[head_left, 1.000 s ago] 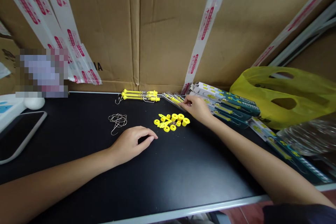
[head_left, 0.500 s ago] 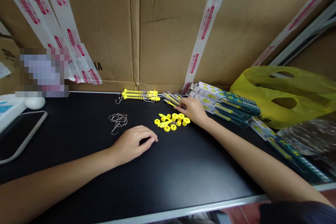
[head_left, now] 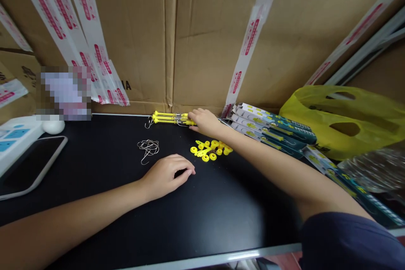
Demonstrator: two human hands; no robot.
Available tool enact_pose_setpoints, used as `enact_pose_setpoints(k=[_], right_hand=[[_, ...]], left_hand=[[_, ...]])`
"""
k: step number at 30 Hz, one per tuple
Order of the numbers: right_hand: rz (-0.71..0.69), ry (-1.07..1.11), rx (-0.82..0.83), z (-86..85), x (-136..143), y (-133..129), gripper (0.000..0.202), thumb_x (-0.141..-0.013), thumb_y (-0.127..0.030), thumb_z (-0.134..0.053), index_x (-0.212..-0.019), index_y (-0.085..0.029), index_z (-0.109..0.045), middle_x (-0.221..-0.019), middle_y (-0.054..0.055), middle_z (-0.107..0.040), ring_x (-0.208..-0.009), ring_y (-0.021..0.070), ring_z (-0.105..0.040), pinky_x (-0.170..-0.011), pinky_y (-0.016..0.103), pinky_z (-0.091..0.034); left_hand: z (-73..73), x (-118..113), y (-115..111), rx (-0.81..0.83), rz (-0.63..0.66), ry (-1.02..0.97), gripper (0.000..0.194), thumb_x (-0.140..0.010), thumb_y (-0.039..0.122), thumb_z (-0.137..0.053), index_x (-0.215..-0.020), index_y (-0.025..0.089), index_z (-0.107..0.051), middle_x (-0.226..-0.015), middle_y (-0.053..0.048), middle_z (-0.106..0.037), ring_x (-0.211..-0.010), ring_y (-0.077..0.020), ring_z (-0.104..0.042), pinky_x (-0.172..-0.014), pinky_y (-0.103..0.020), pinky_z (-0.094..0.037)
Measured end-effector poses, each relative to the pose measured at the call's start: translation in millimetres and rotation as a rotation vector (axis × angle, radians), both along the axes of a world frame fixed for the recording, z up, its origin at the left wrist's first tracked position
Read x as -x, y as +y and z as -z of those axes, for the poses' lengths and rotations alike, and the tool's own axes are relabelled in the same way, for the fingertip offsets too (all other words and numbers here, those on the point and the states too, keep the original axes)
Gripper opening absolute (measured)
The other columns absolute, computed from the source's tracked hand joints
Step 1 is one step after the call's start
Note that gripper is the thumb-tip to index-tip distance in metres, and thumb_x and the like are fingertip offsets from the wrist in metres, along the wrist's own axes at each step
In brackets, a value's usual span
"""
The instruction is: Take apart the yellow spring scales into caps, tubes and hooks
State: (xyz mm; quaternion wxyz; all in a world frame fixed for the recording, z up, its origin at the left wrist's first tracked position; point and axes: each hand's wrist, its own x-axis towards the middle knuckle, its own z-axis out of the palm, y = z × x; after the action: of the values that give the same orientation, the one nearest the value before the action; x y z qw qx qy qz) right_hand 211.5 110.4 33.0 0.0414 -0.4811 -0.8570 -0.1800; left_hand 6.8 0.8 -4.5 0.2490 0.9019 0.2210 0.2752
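Note:
At the back of the table lie several yellow tube-shaped spring scales (head_left: pixel 166 118) with wire hooks. My right hand (head_left: pixel 205 123) bends its fingers round the right ends of these scales; the fingertips are partly hidden. My left hand (head_left: pixel 172 177) rests on the table, thumb and fingertips meeting in a loose pinch with nothing visible in it. A tangle of wire hooks (head_left: pixel 148 147) lies behind the left hand. Loose yellow plastic caps, rings and strips (head_left: pixel 205 152) with small springs form a pile between the hands, partly under my right forearm.
Printed boxes (head_left: pixel 272 128) are stacked at the right, beside a yellow plastic bag (head_left: pixel 303 114). A phone (head_left: pixel 31 168) and a white power strip (head_left: pixel 15 139) lie at the left. Large taped cardboard (head_left: pixel 209 50) stands along the back.
My right hand has moved left from the parts by the boxes to the right ends of the spring scales. My left hand keeps its pose. The camera view has shifted slightly.

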Motion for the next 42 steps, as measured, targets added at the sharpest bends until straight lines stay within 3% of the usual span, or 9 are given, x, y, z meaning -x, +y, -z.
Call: enact_pose_setpoints(k=[7, 14, 18, 21, 25, 30, 33, 39, 42], right_hand=[[0.057, 0.003, 0.049, 5.4, 3.1, 13.9, 0.029, -0.082, -0.027, -0.064, -0.104, -0.013, -0.051, -0.096, 0.012, -0.065, -0.089, 0.0254, -0.058, -0.07, 0.03, -0.039], [-0.029, 0.045, 0.046, 4.8, 2.6, 6.7, 0.019, -0.086, -0.02, -0.058, -0.102, -0.015, -0.051, -0.1, 0.008, -0.062, -0.09, 0.0205, -0.057, -0.071, 0.027, -0.039], [-0.074, 0.068, -0.007, -2.8, 2.9, -3.2, 0.017, -0.091, -0.019, -0.048, -0.108, -0.016, -0.049, -0.106, 0.009, -0.058, -0.097, 0.0207, -0.051, -0.076, 0.028, -0.038], [-0.157, 0.022, -0.111, -11.2, 4.0, -12.3, 0.013, -0.095, -0.019, -0.041, -0.102, -0.016, -0.053, -0.1, 0.009, -0.056, -0.091, 0.0216, -0.048, -0.073, 0.03, -0.038], [-0.271, -0.071, -0.25, -23.1, 6.1, -25.7, 0.027, -0.097, -0.015, -0.03, -0.098, -0.016, -0.056, -0.094, 0.01, -0.055, -0.085, 0.0224, -0.044, -0.07, 0.032, -0.036], [-0.308, -0.029, -0.3, -35.1, 1.9, -52.8, 0.037, -0.099, -0.018, -0.021, -0.106, -0.017, -0.057, -0.091, 0.01, -0.055, -0.083, 0.0213, -0.044, -0.072, 0.033, -0.038], [-0.353, 0.078, -0.273, -33.9, -4.9, -80.1, 0.031, -0.099, -0.021, -0.029, -0.111, -0.02, -0.056, -0.09, 0.009, -0.056, -0.084, 0.021, -0.045, -0.073, 0.034, -0.04], [-0.562, 0.276, -0.195, -8.0, -12.3, -142.1, 0.02, -0.093, -0.017, -0.045, -0.111, -0.02, -0.054, -0.091, 0.007, -0.058, -0.083, 0.0189, -0.05, -0.069, 0.031, -0.044], [-0.583, 0.395, -0.093, 9.9, -10.5, -159.7, 0.021, -0.092, -0.015, -0.045, -0.112, -0.018, -0.05, -0.084, 0.006, -0.057, -0.076, 0.0168, -0.05, -0.066, 0.028, -0.045]], left_hand=[[1.2, -0.2, 0.4, -0.024, 0.018, -0.024, 0.019, -0.089, 0.018, -0.046, -0.089, 0.021, -0.065, -0.093, -0.001, -0.068, -0.091, -0.0166, -0.06, -0.086, -0.031, -0.045], [0.4, 0.5, 0.1, -0.04, 0.02, -0.009, 0.018, -0.088, 0.017, -0.047, -0.089, 0.02, -0.065, -0.093, -0.001, -0.068, -0.091, -0.0158, -0.06, -0.086, -0.03, -0.044], [0.4, 0.2, -0.1, -0.049, 0.027, -0.02, 0.019, -0.089, 0.018, -0.046, -0.089, 0.02, -0.065, -0.093, -0.001, -0.068, -0.091, -0.016, -0.06, -0.086, -0.03, -0.044], [1.0, 0.1, 0.4, -0.052, 0.024, -0.021, 0.02, -0.089, 0.018, -0.045, -0.089, 0.02, -0.065, -0.093, -0.002, -0.068, -0.09, -0.0161, -0.06, -0.086, -0.031, -0.044], [1.8, 0.1, 1.0, -0.068, 0.024, -0.004, 0.019, -0.09, 0.019, -0.045, -0.089, 0.02, -0.064, -0.092, -0.001, -0.068, -0.09, -0.0158, -0.06, -0.086, -0.03, -0.045], [-0.6, 3.9, -6.5, -0.246, -0.01, -0.011, 0.024, -0.088, 0.016, -0.045, -0.107, 0.022, -0.059, -0.107, -0.004, -0.066, -0.103, -0.0171, -0.058, -0.097, -0.035, -0.042], [-4.9, 7.7, -15.3, -0.455, 0.082, -0.039, 0.034, -0.086, 0.014, -0.047, -0.116, 0.026, -0.056, -0.119, -0.003, -0.062, -0.119, -0.02, -0.051, -0.109, -0.043, -0.03], [-12.2, 8.7, -30.4, -0.484, 0.23, -0.036, 0.036, -0.086, 0.015, -0.054, -0.114, 0.037, -0.057, -0.119, 0.004, -0.063, -0.113, -0.0174, -0.057, -0.104, -0.036, -0.041], [-10.4, 6.7, -36.5, -0.732, 0.177, -0.003, 0.029, -0.087, 0.018, -0.054, -0.112, 0.033, -0.058, -0.117, 0.003, -0.064, -0.11, -0.0161, -0.058, -0.101, -0.031, -0.042]])
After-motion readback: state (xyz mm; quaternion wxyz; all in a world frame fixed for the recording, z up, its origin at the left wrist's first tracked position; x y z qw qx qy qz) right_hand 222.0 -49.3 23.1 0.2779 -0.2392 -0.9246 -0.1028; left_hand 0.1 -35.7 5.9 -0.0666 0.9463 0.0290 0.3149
